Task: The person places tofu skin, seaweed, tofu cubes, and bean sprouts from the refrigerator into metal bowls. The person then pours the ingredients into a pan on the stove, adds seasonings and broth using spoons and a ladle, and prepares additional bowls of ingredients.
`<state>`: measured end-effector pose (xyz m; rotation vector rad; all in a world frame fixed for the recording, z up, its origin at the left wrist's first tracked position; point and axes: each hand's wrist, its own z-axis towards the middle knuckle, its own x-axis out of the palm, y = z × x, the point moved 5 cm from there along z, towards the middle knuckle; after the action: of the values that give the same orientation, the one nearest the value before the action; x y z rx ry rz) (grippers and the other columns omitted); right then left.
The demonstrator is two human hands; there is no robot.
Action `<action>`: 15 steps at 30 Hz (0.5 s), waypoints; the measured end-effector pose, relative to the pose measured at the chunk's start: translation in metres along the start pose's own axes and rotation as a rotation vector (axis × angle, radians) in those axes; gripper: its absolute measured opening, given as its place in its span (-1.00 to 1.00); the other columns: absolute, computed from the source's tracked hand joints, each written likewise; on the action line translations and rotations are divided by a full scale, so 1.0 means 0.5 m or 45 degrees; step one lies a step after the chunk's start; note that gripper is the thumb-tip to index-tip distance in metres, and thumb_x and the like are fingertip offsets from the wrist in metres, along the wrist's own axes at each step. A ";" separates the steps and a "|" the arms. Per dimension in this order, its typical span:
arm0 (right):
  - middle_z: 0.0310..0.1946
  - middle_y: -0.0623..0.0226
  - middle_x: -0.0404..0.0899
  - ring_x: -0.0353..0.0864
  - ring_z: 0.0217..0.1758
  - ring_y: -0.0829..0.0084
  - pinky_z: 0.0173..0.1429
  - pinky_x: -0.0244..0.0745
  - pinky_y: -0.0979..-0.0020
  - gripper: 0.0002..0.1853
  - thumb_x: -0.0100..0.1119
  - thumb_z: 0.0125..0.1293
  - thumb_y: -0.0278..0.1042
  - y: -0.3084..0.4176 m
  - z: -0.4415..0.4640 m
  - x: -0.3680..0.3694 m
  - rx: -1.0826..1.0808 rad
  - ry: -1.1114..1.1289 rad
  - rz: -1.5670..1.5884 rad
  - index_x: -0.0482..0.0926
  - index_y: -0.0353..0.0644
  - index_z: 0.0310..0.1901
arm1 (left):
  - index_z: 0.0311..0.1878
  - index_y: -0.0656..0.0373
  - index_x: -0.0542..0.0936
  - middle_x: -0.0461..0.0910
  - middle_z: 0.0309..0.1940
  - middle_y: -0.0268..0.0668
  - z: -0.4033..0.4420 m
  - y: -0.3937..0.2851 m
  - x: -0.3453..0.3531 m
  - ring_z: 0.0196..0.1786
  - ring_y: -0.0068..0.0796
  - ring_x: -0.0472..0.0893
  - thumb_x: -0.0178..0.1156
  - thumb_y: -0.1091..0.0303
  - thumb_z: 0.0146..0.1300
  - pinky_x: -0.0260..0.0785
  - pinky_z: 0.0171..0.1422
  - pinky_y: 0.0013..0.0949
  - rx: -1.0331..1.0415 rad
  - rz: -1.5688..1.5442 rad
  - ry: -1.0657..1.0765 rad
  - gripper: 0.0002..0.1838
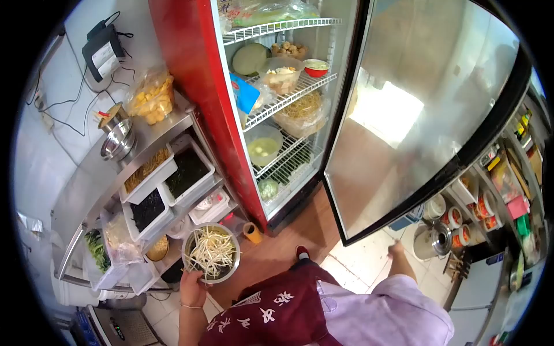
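My left hand [194, 288] grips the rim of a round metal bowl [237, 254] at the lower left. White bean sprouts [209, 251] fill the bowl in a loose heap. To the right, my right hand [396, 249] hangs below the lower edge of the glass fridge door [421, 115], apart from it. That hand is small and seen at a steep angle, so its fingers do not show clearly; nothing visible is in it. In front of me stands a red fridge [193, 75] with its door swung wide to the right.
Fridge shelves [291, 98] hold tubs, bowls and bagged food. On the left, a steel counter [75, 202] carries white trays [190, 184] of dark and brown strips, plus a bag of yellow chunks [151, 98]. At right are a lidded pot [428, 241], red-labelled tubs [453, 218] and shelving.
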<state>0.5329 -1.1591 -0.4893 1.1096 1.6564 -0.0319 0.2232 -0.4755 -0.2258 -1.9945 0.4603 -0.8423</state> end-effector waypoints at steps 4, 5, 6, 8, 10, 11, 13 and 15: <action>-0.55 0.21 0.45 0.42 -0.70 0.35 -0.68 0.35 0.31 -0.24 -0.06 0.03 -0.68 0.099 0.025 0.032 -0.383 -0.079 0.290 0.15 0.16 0.31 | 0.05 0.26 0.37 0.57 -0.24 -0.22 -0.045 0.005 -0.076 -0.43 -0.38 0.59 -0.04 0.53 0.08 0.46 -0.55 -0.39 0.020 -0.089 -0.002 -0.60; -0.52 0.20 0.48 0.44 -0.72 0.35 -0.66 0.40 0.33 -0.28 -0.08 0.07 -0.67 0.134 0.018 0.046 -0.458 -0.073 0.364 0.19 0.13 0.30 | 0.05 0.26 0.37 0.57 -0.24 -0.22 -0.054 0.003 -0.086 -0.43 -0.38 0.59 -0.04 0.53 0.08 0.46 -0.55 -0.39 0.027 -0.086 -0.004 -0.60; -0.44 0.18 0.52 0.50 -0.63 0.31 -0.60 0.44 0.31 -0.30 -0.07 0.06 -0.66 0.157 0.009 0.051 -0.310 -0.087 0.433 0.21 0.09 0.29 | 0.06 0.26 0.36 0.57 -0.24 -0.22 -0.061 0.006 -0.097 -0.42 -0.38 0.59 -0.04 0.53 0.08 0.46 -0.54 -0.39 0.023 -0.110 0.017 -0.60; -0.19 0.10 0.55 0.57 -0.28 0.21 -0.24 0.47 0.26 -0.32 -0.04 0.03 -0.59 0.177 -0.019 0.055 -0.221 -0.136 0.320 0.25 0.01 0.28 | 0.09 0.23 0.35 0.57 -0.20 -0.22 -0.064 0.018 -0.133 -0.36 -0.36 0.60 -0.05 0.53 0.10 0.47 -0.52 -0.36 0.015 -0.123 0.046 -0.59; 0.01 0.06 0.54 0.53 0.04 0.10 0.06 0.43 0.32 -0.33 -0.02 0.00 -0.54 0.195 -0.047 0.043 -0.319 -0.146 0.196 0.29 -0.03 0.26 | 0.09 0.23 0.35 0.56 -0.18 -0.22 -0.087 -0.002 -0.120 -0.34 -0.36 0.60 -0.05 0.53 0.10 0.48 -0.51 -0.37 0.050 -0.159 0.052 -0.58; -0.02 0.06 0.55 0.54 0.03 0.10 0.05 0.42 0.31 -0.36 -0.02 -0.01 -0.54 0.216 -0.097 0.029 -0.408 -0.190 0.161 0.33 -0.04 0.23 | 0.09 0.22 0.35 0.55 -0.16 -0.22 -0.094 -0.007 -0.113 -0.32 -0.36 0.60 -0.06 0.53 0.10 0.48 -0.50 -0.37 0.072 -0.187 0.070 -0.58; -0.05 0.04 0.56 0.54 0.01 0.08 0.04 0.42 0.31 -0.41 -0.02 0.00 -0.52 0.229 -0.128 0.043 -0.598 -0.179 0.180 0.36 -0.04 0.18 | 0.10 0.22 0.34 0.54 -0.13 -0.21 -0.097 -0.004 -0.122 -0.31 -0.35 0.60 -0.06 0.53 0.10 0.47 -0.50 -0.37 0.083 -0.196 0.041 -0.57; -0.13 -0.03 0.57 0.54 -0.02 0.02 0.03 0.42 0.20 -0.53 0.05 0.05 -0.43 0.244 -0.166 0.065 -0.500 -0.090 0.087 0.39 -0.10 0.08 | 0.10 0.22 0.35 0.54 -0.12 -0.21 -0.103 -0.001 -0.122 -0.29 -0.35 0.59 -0.06 0.52 0.10 0.43 -0.51 -0.36 0.128 -0.224 0.050 -0.57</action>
<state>0.5532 -1.0261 -0.4209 0.8531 1.4803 0.2840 0.1438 -0.4688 -0.2299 -1.9480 0.2620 -0.9956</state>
